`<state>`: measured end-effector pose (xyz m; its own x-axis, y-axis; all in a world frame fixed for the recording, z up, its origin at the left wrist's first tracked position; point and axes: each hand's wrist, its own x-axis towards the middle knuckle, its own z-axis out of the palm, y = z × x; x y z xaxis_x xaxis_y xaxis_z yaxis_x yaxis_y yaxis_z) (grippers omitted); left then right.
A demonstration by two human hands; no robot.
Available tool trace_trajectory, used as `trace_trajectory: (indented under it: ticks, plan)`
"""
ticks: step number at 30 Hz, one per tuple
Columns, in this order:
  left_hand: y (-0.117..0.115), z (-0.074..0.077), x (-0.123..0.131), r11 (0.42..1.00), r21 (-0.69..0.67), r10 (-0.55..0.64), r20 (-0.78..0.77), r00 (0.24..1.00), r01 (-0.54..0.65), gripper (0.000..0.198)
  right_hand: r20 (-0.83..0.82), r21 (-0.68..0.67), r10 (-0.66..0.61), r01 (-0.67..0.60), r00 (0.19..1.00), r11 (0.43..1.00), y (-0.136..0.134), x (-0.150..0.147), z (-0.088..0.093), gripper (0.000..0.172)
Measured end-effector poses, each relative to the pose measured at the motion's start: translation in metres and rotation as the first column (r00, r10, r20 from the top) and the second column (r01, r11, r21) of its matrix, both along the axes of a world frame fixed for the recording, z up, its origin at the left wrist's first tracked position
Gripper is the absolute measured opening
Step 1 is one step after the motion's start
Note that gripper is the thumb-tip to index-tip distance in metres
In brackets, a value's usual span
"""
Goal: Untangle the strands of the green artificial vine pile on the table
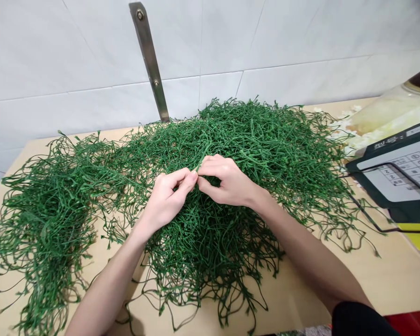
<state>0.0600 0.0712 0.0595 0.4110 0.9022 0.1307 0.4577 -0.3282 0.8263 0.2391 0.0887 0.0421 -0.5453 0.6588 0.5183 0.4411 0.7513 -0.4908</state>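
Observation:
A big tangled pile of thin green stems [266,140], each tipped with small sprigs and looking like artificial plant pieces, spreads over the middle of the table. Just above it, my left hand [166,198] pinches a green stem [198,167] between thumb and forefinger. My right hand [227,182] meets it there, with thumb and fingers closed on the same small piece. The fingertips of both hands nearly touch, and they hide most of that piece. Loose stems hang below my hands toward the table's front edge.
More green stems [49,224] lie heaped on the left of the wooden table [353,280]. A metal strip [149,60] with bolts stands against the tiled wall [266,37]. At right are a printed box [402,172] and a black wire frame [362,210].

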Motion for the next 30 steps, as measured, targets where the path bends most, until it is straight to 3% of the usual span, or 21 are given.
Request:
trace_trajectory:
  ticks: [7,12,15,20,24,28,30]
  plan:
    - [0.001,-0.006,0.003,0.995,0.082,0.058,-0.111,0.992,-0.049,0.033,0.040,0.086,-0.122,0.118,0.992,0.989,-0.004,-0.004,-0.001,0.024]
    - [0.003,-0.010,0.003,0.997,-0.069,0.050,0.054,0.997,-0.046,0.033,0.022,0.150,-0.079,0.075,0.997,0.986,-0.002,-0.002,-0.002,0.021]
    - [0.005,-0.014,0.002,0.975,-0.223,0.044,0.206,0.977,0.003,0.035,-0.032,0.114,0.005,-0.001,0.999,0.993,0.002,0.000,-0.003,0.020]
    - [0.007,-0.019,0.004,0.887,-0.447,0.091,0.418,0.904,0.117,0.040,-0.110,0.051,0.127,-0.122,0.986,0.991,0.007,0.005,-0.005,0.021]
    - [0.007,-0.019,0.004,0.769,-0.587,0.110,0.511,0.853,0.253,0.042,-0.075,0.050,0.173,-0.169,0.982,0.984,0.008,0.009,-0.005,0.021]
    - [0.009,-0.018,0.002,0.650,-0.660,0.120,0.577,0.808,0.376,0.044,-0.092,0.056,0.214,-0.210,0.972,0.976,0.008,0.011,-0.007,0.022]
    - [0.011,-0.016,-0.001,0.623,-0.670,0.131,0.599,0.790,0.404,0.045,-0.119,0.059,0.241,-0.235,0.963,0.970,0.008,0.012,-0.007,0.026]
